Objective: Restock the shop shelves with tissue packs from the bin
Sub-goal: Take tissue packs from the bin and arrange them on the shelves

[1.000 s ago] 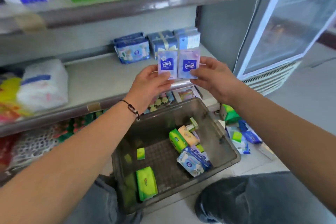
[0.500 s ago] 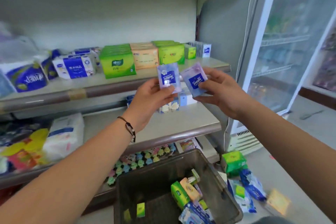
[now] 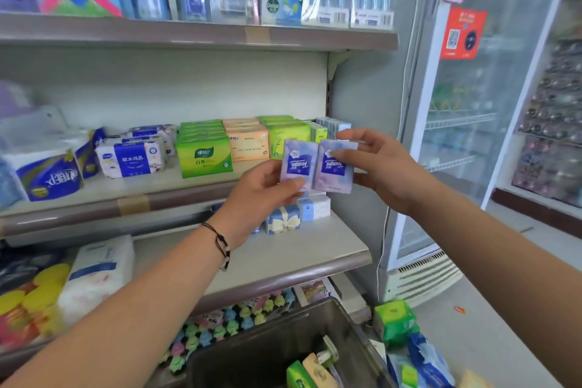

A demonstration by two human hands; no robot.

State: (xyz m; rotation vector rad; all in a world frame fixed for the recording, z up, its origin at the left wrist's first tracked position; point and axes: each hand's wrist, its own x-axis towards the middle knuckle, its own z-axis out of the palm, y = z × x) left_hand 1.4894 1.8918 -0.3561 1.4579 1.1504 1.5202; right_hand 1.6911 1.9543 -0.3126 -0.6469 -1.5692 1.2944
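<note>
up front, both hands hold small purple-blue tissue packs side by side in front of the middle shelf (image 3: 201, 203). left hand (image 3: 261, 195) pinches the left pack (image 3: 297, 164) at its lower edge, thumb on the front face near the bottom corner. right hand (image 3: 382, 167) grips the right pack (image 3: 335, 167) from its right side, thumb across the upper front and fingers behind. the two packs touch along their inner edges, both upright with the printed logo upside down. a black cord bracelet (image 3: 220, 242) sits on the left wrist.

behind the packs, the middle shelf carries green boxes (image 3: 204, 156), orange boxes (image 3: 248, 142), more green ones (image 3: 288, 135) to their right, and small white-blue packs (image 3: 333, 126) at the far right end. further left lie blue-and-white soft packs (image 3: 130, 161) and a toilet roll bundle (image 3: 44, 167).

one shelf down (image 3: 283, 261), blue gift-bow packs (image 3: 283, 222) stand just below the hands. the top shelf (image 3: 189, 35) holds a dettol box (image 3: 280, 6) among blurred goods.

the grey bin (image 3: 283, 350) sits at the bottom centre, with green and orange packs (image 3: 311, 368) in its near corner. a green pack (image 3: 396, 320) and blue ones (image 3: 431, 359) lie on the floor to the right of the bin. a glass-door fridge (image 3: 472, 135) stands at the right.
</note>
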